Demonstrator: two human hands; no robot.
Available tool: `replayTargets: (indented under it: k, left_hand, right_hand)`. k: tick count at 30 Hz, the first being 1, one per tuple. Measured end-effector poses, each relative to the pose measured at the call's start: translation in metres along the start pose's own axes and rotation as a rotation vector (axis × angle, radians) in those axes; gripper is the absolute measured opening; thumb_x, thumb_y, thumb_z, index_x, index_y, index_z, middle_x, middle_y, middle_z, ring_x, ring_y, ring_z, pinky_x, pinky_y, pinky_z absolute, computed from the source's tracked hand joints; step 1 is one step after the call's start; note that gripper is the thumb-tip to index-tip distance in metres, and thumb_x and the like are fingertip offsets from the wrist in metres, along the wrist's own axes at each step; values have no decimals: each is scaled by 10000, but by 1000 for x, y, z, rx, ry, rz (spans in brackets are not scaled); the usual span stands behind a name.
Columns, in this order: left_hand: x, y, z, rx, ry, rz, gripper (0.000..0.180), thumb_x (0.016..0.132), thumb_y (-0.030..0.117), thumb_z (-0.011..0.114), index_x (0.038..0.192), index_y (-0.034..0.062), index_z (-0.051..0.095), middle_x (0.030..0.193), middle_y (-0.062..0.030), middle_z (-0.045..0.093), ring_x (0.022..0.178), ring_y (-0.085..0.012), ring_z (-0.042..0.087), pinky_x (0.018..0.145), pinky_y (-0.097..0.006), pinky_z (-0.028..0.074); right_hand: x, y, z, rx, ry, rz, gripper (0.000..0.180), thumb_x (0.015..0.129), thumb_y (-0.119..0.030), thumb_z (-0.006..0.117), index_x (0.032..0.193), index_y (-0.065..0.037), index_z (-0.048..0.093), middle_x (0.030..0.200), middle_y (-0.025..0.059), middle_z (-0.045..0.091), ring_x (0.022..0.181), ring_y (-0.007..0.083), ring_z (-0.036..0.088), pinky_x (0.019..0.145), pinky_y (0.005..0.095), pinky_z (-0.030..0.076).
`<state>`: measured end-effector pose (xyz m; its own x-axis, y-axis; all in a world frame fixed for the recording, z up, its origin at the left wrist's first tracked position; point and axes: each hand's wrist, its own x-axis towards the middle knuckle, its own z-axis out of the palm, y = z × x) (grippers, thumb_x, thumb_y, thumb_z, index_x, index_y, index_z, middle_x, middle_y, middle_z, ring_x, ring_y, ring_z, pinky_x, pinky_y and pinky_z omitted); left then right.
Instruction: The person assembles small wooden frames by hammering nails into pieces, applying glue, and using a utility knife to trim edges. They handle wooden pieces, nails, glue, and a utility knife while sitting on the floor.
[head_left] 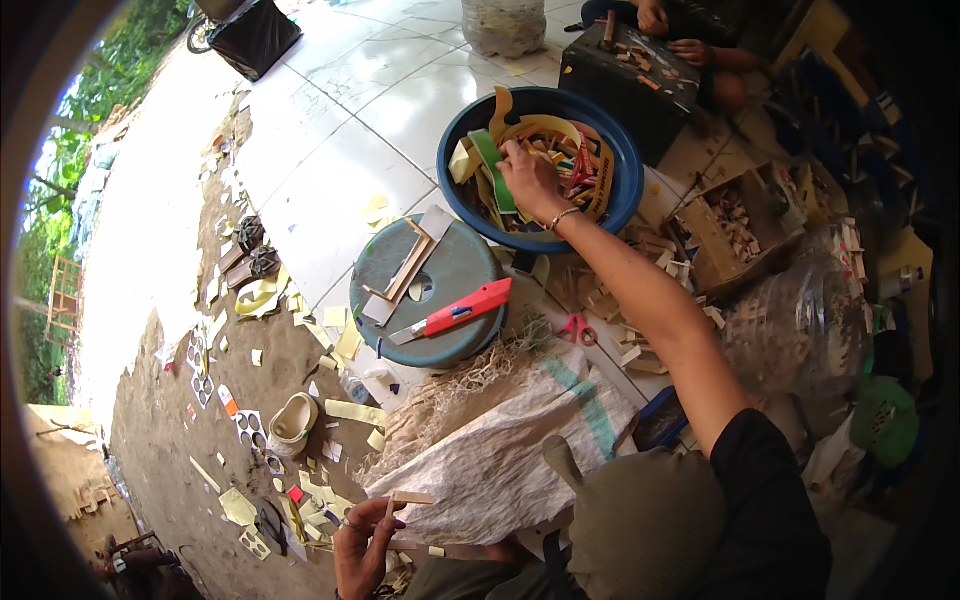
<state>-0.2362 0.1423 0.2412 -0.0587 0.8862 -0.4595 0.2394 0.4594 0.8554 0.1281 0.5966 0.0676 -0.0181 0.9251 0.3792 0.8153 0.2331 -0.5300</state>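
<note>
My left hand [365,548], low in the head view, pinches a small tan strip [413,498] between thumb and fingers, above the white sack cloth [480,450]. My right hand [530,185] reaches into a blue basin [628,190] full of mixed offcuts. Its fingers close on the edge of a flat green strip [491,168]. Between the hands stands a round grey-green stool [470,260]. On the stool lie a red utility knife [470,308], a grey flat bar [430,228] and a thin tan angled piece [402,272].
Pink-handled scissors [577,328] lie right of the stool. A cardboard box [735,225] holds small tan pieces. Another person's hands [688,52] are over a black box [625,90] at the far right. Yellow scraps and a beige shoe-shaped piece [293,420] litter the left ground.
</note>
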Motion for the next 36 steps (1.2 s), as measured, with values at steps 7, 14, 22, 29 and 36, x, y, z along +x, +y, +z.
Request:
replayTargets:
  k: [7,14,22,29,36]
  left_hand:
    - [-4,-3,-1,14,-8,4,266,1040,101,617,1282,-3,581,1159,-131,731,904,-159,690,799,-278,542]
    - [-5,-1,0,-1,-4,0,262,1042,109,618,1276,-2,582,1167,-126,729,910,-159,691,800,-280,542]
    - [-4,3,-1,-19,-3,-2,253,1044,115,619,1272,11,585,1171,-123,729,918,-156,688,809,-277,534]
    - [0,0,-1,2,-37,7,260,1041,114,623,1274,8,577,1183,-128,724,915,-157,686,810,-281,536]
    - [6,3,-3,0,-29,38,238,1039,93,613,1258,5,583,1173,-130,723,912,-158,686,809,-283,540]
  right_hand:
    - [36,32,-27,647,-2,221,339,936,-145,732,1201,32,616,999,141,721,931,243,709,838,327,547]
    - [11,13,-31,314,-118,-42,286,888,-215,725,1101,-24,705,997,201,746,983,371,717,884,438,555]
    - [-24,4,-26,-466,-738,-140,206,784,-172,798,983,-122,807,1028,144,772,985,346,743,793,503,575]
    - [-33,7,-46,-473,-917,-87,333,783,-127,805,1116,-138,795,1294,152,646,1191,346,657,931,528,532]
    - [-37,5,-77,-166,-1046,187,1101,864,-930,291,1115,33,762,1288,236,682,1221,415,620,1021,479,476]
